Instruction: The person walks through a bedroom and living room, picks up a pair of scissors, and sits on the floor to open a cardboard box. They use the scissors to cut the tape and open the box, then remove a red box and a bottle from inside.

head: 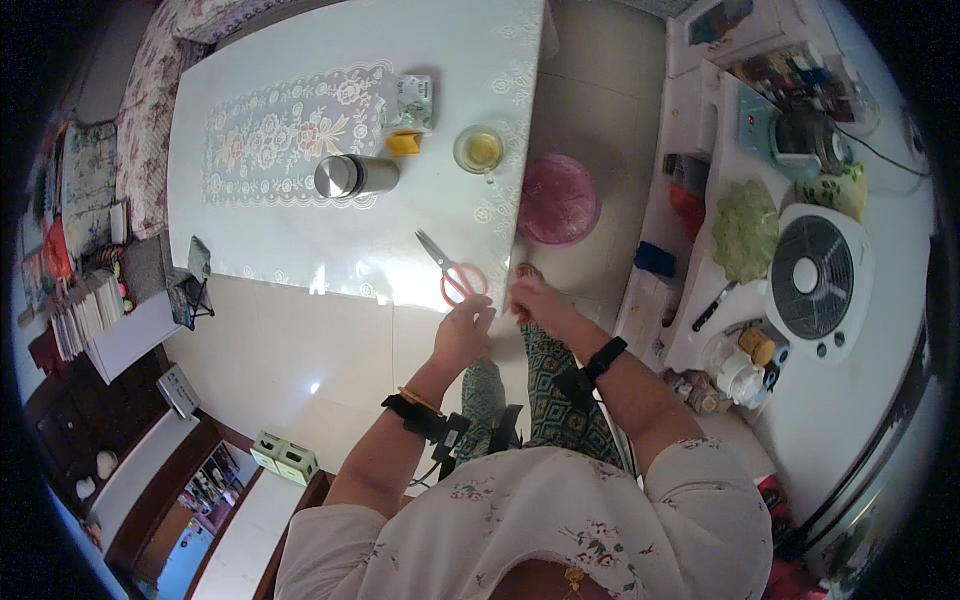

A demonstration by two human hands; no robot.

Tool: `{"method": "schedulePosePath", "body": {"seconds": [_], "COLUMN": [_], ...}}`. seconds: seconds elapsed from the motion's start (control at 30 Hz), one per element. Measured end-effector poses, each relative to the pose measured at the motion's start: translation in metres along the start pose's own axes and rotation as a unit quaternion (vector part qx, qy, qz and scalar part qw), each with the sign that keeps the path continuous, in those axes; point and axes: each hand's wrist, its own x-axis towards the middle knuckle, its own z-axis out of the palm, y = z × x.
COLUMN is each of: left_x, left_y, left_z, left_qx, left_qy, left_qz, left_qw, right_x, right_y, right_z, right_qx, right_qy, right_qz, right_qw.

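My left hand [463, 330] is at the near corner of the covered table [285, 232], just below the red handles of a pair of scissors [444, 262]. The scissors lie on the table with their blades pointing away to the left. My right hand [529, 301] is curled just off the table's right edge, a short gap from my left. Whether either hand holds something small is too unclear to see. Farther back on the table are a steel thermos flask [375, 175] on its side, a glass mug of yellowish liquid [478, 149], a yellow piece [403, 144] and a plastic packet [415, 103].
A pink basin [559, 201] stands on the floor beside the table's right edge. On the right, a white counter holds a fan [810, 277], a knife [714, 307], jars and a kettle-like appliance [806, 142]. A small folding stool [190, 300] stands by the table's left corner.
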Motion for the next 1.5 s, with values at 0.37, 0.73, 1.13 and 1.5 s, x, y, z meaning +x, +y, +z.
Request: {"method": "schedulePosePath", "body": {"seconds": [0.37,0.73,1.13,1.5], "left_x": [-0.036,-0.073,-0.154,-0.249], "left_y": [-0.087,-0.12,-0.104,-0.165], "left_z": [-0.023,-0.005,-0.044,-0.098], "left_qx": [-0.235,-0.298,-0.358,-0.832], "left_qy": [0.077,0.123,0.136,0.036], "left_qz": [-0.286,-0.322,-0.209,-0.081], "left_qw": [0.926,0.89,0.9,0.548], "right_x": [0.196,0.197,0.104,0.062], "right_y": [0.078,0.043,0.059,0.138], "right_z": [-0.226,-0.202,-0.037,0.245], "right_qx": [-0.22,-0.244,-0.224,-0.632], "right_qy": [0.4,0.392,0.258,-0.035], "right_qz": [-0.042,-0.019,-0.019,-0.319], "right_qw": [0.889,0.887,0.94,0.705]}}
